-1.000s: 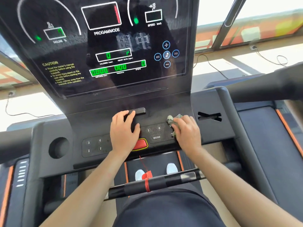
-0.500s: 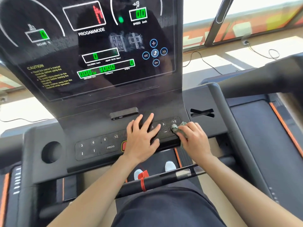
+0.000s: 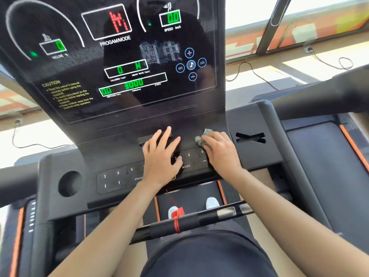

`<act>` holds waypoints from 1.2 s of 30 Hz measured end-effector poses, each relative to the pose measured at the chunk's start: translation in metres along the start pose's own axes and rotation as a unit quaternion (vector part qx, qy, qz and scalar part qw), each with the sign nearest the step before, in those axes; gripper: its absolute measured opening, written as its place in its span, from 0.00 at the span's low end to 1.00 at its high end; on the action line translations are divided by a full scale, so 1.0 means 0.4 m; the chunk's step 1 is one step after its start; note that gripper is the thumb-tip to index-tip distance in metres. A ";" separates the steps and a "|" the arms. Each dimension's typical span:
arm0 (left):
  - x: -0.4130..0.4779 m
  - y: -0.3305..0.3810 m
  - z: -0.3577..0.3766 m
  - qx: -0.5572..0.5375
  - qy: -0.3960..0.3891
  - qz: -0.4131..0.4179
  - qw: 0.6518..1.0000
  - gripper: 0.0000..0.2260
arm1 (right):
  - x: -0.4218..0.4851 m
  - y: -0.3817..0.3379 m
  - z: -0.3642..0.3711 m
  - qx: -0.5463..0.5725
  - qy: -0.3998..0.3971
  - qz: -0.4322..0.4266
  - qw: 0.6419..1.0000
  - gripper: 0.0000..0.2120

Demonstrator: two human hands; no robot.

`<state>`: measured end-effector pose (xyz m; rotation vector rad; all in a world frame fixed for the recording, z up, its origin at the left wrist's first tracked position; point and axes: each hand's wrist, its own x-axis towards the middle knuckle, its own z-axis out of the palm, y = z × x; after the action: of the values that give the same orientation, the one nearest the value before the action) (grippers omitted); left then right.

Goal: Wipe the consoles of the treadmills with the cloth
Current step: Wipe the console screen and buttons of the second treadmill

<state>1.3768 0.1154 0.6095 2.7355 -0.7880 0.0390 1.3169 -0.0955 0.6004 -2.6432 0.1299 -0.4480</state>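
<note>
Since the treadmill console (image 3: 123,120) is the biggest thing here, start there: rigid dark slab, long axis running up and away from the person, lit display face tilted back toward them. Glossy screen up top, so likely smear-prone; light pressure is enough. Below it the keypad strip (image 3: 119,176) runs left-right, with a round cup recess (image 3: 69,183) at its left end. Live touch keys, so a hard press could trigger something.

Left hand (image 3: 161,156) lies flat, fingers spread, empty, bracing on the panel just above the keys.

Right hand (image 3: 220,151) is closed on the cloth (image 3: 203,137), pressing it to the panel's right edge, above the "9" key. Cloth is small, grey, soft, bunched; only a wad shows past the fingertips, pointing up-left. No clear long axis. Best held as is, balled under the fingers.
</note>
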 end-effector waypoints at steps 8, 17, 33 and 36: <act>-0.002 -0.039 0.011 0.037 -0.016 0.013 0.999 0.25 | -0.169 -0.002 -0.019 0.037 -0.060 -0.187 0.980 0.12; -0.010 -0.029 0.015 -0.028 -0.007 -0.008 1.000 0.23 | -0.022 0.000 -0.015 0.028 0.008 0.007 1.000 0.07; 0.054 0.140 -0.007 -0.518 -0.098 -0.147 0.837 0.09 | 0.005 -0.047 -0.124 0.573 -0.091 0.337 0.742 0.11; 0.074 0.161 -0.004 -0.572 -0.076 -0.204 0.791 0.08 | 0.001 -0.053 -0.123 0.540 -0.157 0.313 0.765 0.17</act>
<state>1.3684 0.0487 0.6316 1.6522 -0.0941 -0.5645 1.3012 -0.0972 0.6516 -1.3593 0.4644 0.1567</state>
